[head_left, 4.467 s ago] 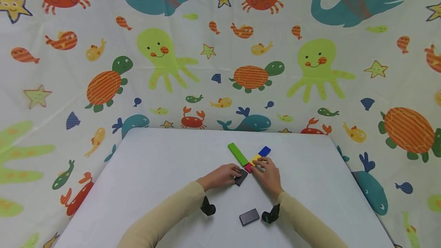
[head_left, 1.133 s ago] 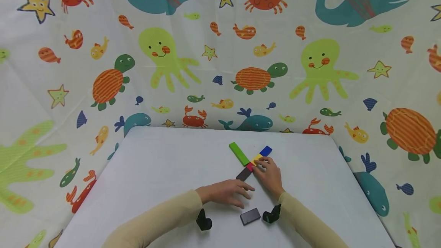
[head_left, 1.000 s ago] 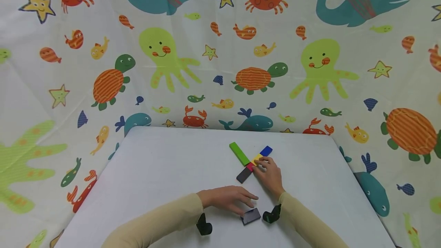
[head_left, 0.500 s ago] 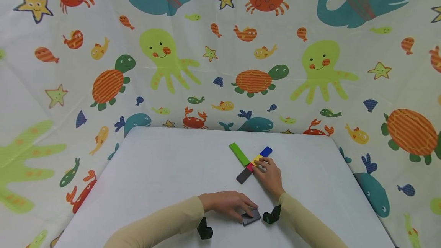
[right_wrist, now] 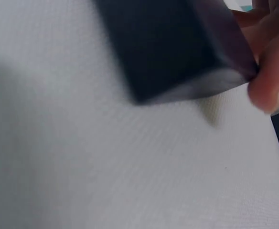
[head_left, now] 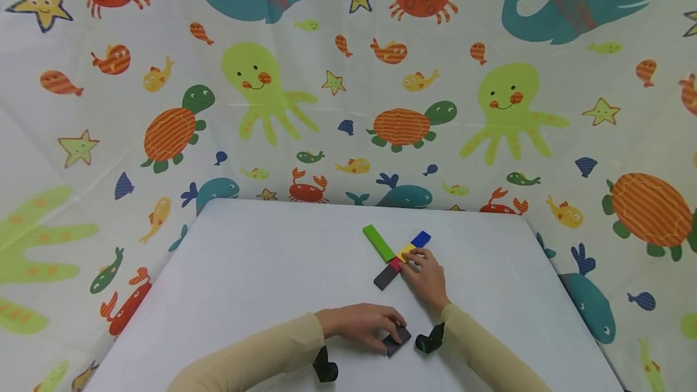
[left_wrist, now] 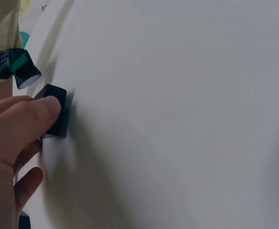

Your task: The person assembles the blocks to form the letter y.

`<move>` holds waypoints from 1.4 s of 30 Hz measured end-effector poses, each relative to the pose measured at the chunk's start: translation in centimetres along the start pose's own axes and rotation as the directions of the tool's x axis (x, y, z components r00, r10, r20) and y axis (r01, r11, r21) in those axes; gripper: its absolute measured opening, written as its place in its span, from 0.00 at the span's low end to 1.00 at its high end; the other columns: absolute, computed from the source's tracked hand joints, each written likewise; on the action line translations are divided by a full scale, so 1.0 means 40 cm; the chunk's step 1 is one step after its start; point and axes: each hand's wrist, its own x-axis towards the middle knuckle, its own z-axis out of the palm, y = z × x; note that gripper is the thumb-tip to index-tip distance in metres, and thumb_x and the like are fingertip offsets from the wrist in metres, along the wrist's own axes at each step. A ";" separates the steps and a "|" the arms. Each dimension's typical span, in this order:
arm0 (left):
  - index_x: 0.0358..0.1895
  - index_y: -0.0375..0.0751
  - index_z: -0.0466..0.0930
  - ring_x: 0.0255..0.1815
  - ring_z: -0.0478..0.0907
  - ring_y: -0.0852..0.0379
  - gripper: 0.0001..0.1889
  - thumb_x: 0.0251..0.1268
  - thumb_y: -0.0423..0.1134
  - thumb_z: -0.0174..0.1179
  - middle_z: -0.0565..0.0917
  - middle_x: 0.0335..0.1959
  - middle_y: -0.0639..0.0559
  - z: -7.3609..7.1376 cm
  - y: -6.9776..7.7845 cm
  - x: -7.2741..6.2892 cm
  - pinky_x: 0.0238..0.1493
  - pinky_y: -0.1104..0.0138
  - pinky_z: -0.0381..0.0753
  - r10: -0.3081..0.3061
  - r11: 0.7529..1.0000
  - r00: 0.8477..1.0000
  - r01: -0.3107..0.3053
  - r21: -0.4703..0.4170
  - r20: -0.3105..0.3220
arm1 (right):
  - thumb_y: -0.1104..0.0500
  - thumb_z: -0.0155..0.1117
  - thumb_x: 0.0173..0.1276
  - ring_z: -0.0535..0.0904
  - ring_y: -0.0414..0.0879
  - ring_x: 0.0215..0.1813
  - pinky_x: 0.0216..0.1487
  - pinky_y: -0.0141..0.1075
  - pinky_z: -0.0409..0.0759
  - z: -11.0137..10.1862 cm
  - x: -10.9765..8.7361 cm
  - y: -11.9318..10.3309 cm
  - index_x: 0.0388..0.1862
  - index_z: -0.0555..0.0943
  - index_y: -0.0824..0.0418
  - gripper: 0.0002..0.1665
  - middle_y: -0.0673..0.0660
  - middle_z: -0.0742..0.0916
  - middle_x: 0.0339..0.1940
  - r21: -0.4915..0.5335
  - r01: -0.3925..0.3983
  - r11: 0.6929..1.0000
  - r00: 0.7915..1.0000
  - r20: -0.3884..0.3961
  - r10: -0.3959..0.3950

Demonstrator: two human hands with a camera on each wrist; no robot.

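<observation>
My left hand [head_left: 366, 326] pinches a dark grey block [head_left: 399, 341] near the front of the white table, and its thumb lies along that block in the left wrist view. The block, blurred, fills the top of the right wrist view. Farther off, my right hand [head_left: 427, 278] has curved fingers on the yellow block [head_left: 404, 253], with the thumb beside the red block [head_left: 395, 264]. A slanting row runs from a second dark block [head_left: 386, 277] through red and yellow to the blue block [head_left: 421, 239]. A long green block [head_left: 378, 243] angles off from the red one.
The white table [head_left: 272, 259] ends at a back edge before a cloth [head_left: 337, 126] printed with sea animals. Black camera mounts sit at both wrists; the right one [head_left: 430, 339] is close beside the block in my left hand.
My left hand has let go of the dark block at the row's end, come nearer, and taken hold of the other dark block, turning it slightly. My right hand stays at the row.
</observation>
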 end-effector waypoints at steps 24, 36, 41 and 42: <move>0.60 0.51 0.81 0.67 0.68 0.59 0.20 0.64 0.38 0.66 0.71 0.66 0.52 -0.054 -0.113 -0.116 0.66 0.68 0.67 -0.245 0.969 0.966 0.242 -0.048 -0.080 | 0.50 0.70 0.65 0.74 0.54 0.60 0.58 0.55 0.71 -0.004 -0.009 -0.014 0.51 0.86 0.57 0.19 0.58 0.80 0.56 0.021 -0.003 1.000 1.000 0.000 0.003; 0.60 0.49 0.80 0.63 0.69 0.66 0.20 0.65 0.43 0.65 0.68 0.71 0.60 -0.040 -0.100 -0.086 0.60 0.75 0.69 -0.169 0.984 0.984 0.171 0.051 -0.053 | 0.50 0.70 0.64 0.75 0.54 0.59 0.56 0.56 0.71 -0.007 -0.010 -0.013 0.51 0.86 0.57 0.19 0.58 0.80 0.55 -0.001 0.023 1.000 1.000 -0.021 -0.023; 0.58 0.50 0.81 0.63 0.69 0.65 0.18 0.66 0.45 0.64 0.68 0.71 0.60 -0.029 -0.094 -0.082 0.61 0.75 0.69 -0.147 0.986 0.987 0.151 0.064 -0.064 | 0.49 0.70 0.64 0.75 0.54 0.59 0.57 0.56 0.71 -0.008 -0.009 -0.012 0.51 0.86 0.56 0.19 0.58 0.80 0.55 0.000 0.024 1.000 1.000 -0.016 -0.024; 0.57 0.51 0.81 0.64 0.69 0.65 0.17 0.66 0.45 0.64 0.69 0.70 0.60 -0.028 -0.094 -0.082 0.61 0.75 0.68 -0.146 0.986 0.987 0.151 0.069 -0.070 | 0.49 0.70 0.64 0.75 0.54 0.59 0.57 0.56 0.71 -0.006 -0.009 -0.011 0.50 0.86 0.56 0.18 0.58 0.80 0.55 -0.001 0.025 1.000 1.000 -0.018 -0.025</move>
